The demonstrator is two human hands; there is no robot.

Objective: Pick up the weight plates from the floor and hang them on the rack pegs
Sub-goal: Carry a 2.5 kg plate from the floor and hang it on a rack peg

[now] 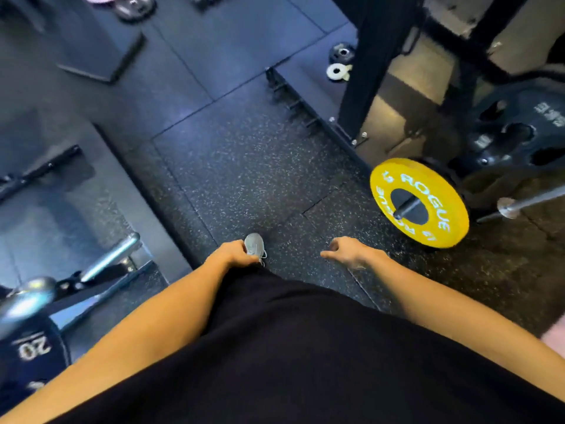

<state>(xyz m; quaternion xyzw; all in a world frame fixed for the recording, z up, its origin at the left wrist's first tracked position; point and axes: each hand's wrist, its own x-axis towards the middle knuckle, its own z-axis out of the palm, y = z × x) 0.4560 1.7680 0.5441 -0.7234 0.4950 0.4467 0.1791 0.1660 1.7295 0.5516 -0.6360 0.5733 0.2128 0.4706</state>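
A: What does the yellow plate (419, 203) look like?

B: A bright yellow disc with ROGUE printed in white, seated on a dark peg (406, 208) through its centre hole, at the right side of the speckled rubber floor (244, 166). Just behind it a larger black plate (516, 133) hangs on the black rack (376, 65). Two small plates, one dark (341, 52) and one white (337, 71), lie on the floor at the rack's far foot.

A: Anything hard to read?

B: The whole view is motion-blurred. A plate marked 20 (30, 353) is cut off at the lower left edge, and the black plate's lettering is unreadable.

A: And the hands?

B: Both hang empty over the floor. The left hand (235, 252) has loosely curled fingers, above a grey shoe (255, 244). The right hand (348, 250) is relaxed too, fingers bent, gripping nothing, near the yellow plate but apart from it.
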